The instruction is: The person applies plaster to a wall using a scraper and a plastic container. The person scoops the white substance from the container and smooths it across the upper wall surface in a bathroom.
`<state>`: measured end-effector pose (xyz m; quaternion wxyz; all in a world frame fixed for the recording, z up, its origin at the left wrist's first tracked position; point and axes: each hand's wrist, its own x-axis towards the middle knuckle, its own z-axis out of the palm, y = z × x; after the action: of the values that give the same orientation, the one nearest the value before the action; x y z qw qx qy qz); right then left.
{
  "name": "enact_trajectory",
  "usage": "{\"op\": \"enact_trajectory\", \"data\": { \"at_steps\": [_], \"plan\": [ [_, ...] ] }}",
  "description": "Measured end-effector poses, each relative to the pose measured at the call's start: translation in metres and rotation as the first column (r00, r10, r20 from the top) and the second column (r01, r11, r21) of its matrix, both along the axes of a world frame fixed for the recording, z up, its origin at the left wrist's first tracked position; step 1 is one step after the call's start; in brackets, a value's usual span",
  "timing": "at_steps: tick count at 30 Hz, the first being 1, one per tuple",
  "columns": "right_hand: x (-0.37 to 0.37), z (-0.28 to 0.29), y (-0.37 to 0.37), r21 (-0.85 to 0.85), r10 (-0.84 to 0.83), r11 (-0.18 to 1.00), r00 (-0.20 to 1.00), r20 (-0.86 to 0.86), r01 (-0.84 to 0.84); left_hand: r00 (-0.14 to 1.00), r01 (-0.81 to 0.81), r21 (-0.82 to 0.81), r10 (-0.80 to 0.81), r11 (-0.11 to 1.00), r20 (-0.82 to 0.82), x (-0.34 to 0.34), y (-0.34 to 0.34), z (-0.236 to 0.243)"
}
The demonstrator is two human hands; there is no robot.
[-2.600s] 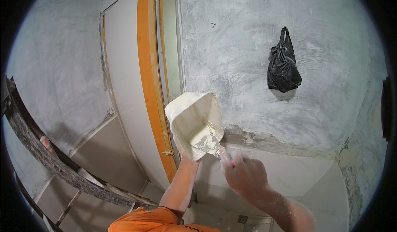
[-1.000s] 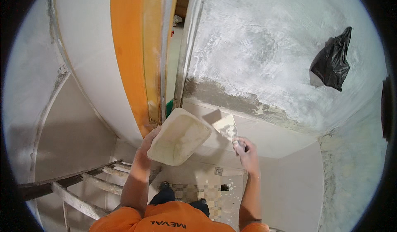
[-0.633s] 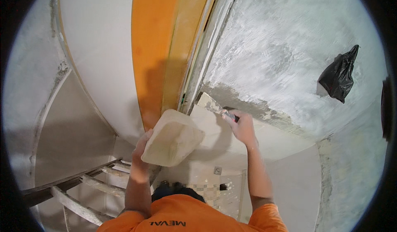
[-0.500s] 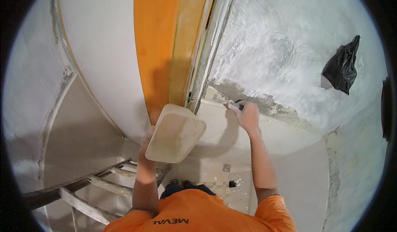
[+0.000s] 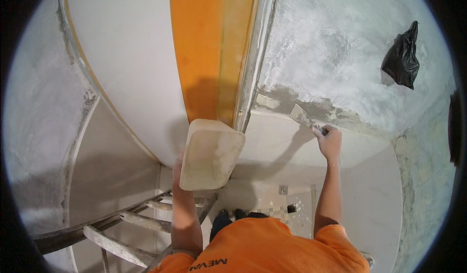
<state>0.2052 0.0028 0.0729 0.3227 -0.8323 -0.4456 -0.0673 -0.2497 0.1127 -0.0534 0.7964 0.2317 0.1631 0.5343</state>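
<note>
Logging from afar, I have: right hand (image 5: 332,141), closed round a putty knife (image 5: 301,116), its long axis slanting up-left over the grey strip (image 5: 318,108); pale patch (image 5: 267,101) left of the blade; left hand (image 5: 178,168), farther off, holding the plastic tub (image 5: 212,158), fingers mostly hidden.

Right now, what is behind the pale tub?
The orange panel disappears behind the tub; the left hand partly shows beside it. Covered fingers and surfaces cannot be seen.

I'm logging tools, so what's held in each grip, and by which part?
Right grip: putty knife, by its handle. Left grip: tub, by its left side.
</note>
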Motion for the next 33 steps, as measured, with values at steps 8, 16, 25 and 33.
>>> {"op": "enact_trajectory", "data": {
  "at_steps": [8,16,25,33],
  "plan": [
    [-0.092,0.009,0.065,0.079,0.255,0.962,0.963,0.083,-0.262,1.000,0.000,0.052,-0.001,0.999,0.014,-0.007,0.008,-0.012],
    [-0.056,-0.007,0.081,0.005,0.092,0.996,0.989,-0.113,-0.092,0.979,-0.170,0.147,0.183,0.974,-0.084,-0.026,0.005,-0.005],
    [-0.081,-0.006,0.027,0.013,-0.045,0.999,0.979,-0.200,0.049,0.999,-0.025,0.100,0.021,0.995,0.034,-0.033,0.015,-0.018],
    [-0.091,-0.016,0.099,-0.159,0.069,0.986,0.992,0.106,-0.051,0.974,0.138,0.081,-0.150,0.987,0.168,-0.024,0.029,-0.032]
  ]
}}
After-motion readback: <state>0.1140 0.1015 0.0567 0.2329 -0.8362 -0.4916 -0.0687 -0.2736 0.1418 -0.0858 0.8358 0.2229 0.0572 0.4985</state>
